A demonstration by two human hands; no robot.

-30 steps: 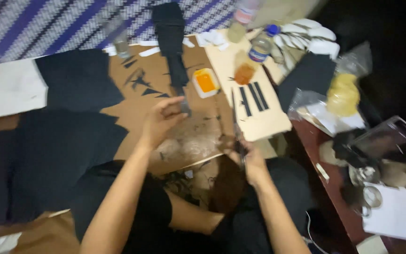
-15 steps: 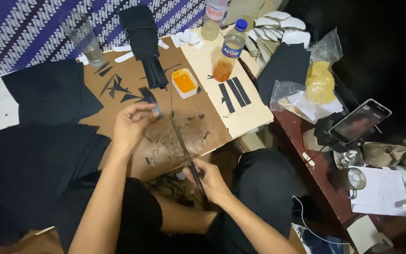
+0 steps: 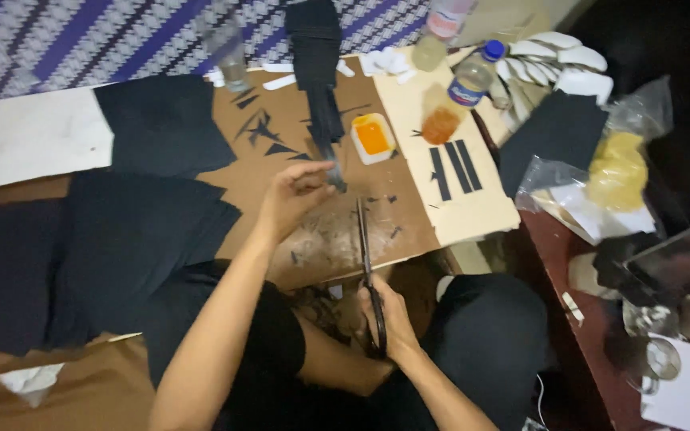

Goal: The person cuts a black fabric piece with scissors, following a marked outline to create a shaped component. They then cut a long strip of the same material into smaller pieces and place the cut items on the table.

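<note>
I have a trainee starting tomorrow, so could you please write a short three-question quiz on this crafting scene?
1. True or false: the right hand holds a pair of long scissors.
2. What does the left hand pinch? A) a long black strip; B) the plastic bottle; C) the clear glass.
3. Fill in: the small white tub on the brown cardboard holds something coloured ____.

Key
1. True; the blades point away from the person, over the cardboard.
2. A; its near end is between thumb and fingers.
3. Orange.
</note>
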